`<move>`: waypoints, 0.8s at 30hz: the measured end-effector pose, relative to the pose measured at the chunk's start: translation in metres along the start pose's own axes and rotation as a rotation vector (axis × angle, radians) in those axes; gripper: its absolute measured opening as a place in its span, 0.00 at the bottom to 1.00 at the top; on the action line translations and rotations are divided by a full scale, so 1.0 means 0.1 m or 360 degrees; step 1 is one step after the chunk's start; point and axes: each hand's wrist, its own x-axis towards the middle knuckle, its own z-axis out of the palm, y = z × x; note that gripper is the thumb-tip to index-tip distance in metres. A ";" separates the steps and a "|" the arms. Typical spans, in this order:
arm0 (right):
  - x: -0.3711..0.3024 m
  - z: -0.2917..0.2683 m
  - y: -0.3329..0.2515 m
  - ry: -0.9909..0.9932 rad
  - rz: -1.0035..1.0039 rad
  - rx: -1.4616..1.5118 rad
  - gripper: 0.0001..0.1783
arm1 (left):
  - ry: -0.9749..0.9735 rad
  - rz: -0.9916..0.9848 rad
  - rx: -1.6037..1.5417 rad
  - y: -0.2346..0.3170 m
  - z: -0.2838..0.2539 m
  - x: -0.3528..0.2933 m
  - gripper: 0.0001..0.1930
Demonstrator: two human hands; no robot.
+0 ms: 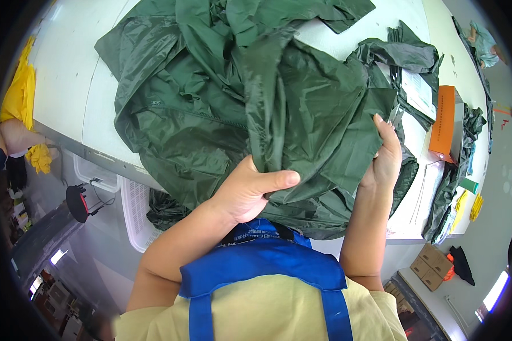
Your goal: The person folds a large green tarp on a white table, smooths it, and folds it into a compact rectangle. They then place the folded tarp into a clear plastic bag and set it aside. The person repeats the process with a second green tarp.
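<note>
A large dark green waterproof garment (182, 142) with a shiny coated face lies crumpled across the table, and a seam or zip line runs over it. My left hand (250, 190) pinches a raised fold near its lower middle, thumb on top and fingers hidden beneath. At the right edge of that lifted part, my right hand (385, 150) grips the cloth, its fingers partly behind it. Between the two hands the fabric is spread and held up off the pile. The near part of the garment hangs over the table's front edge, against my blue apron (261, 264).
The white table (62, 85) curves around the garment. Right of it lie more green cloth (404, 54), an orange box (442, 122) and yellow pieces (477, 207). A white plastic basket (133, 210) stands below the edge at left. Another person's arm (18, 138) is by yellow cloth (20, 91).
</note>
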 end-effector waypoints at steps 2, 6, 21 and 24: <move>-0.08 -0.04 -0.01 -0.0035 -0.0121 -0.0316 0.05 | -0.0010 0.0152 0.0045 0.01 0.04 -0.05 0.23; -0.27 -0.34 -0.06 -0.0192 -0.0374 -0.1524 0.15 | -0.0069 0.0313 -0.0012 0.08 0.12 -0.15 0.20; -0.67 0.44 -0.58 -0.1406 -0.1788 -0.2398 0.18 | 0.0002 0.0536 0.0536 0.09 0.18 -0.29 0.16; -0.66 0.42 -0.53 -0.1403 -0.1897 -0.2366 0.18 | 0.0010 0.0575 0.0580 0.07 0.17 -0.29 0.15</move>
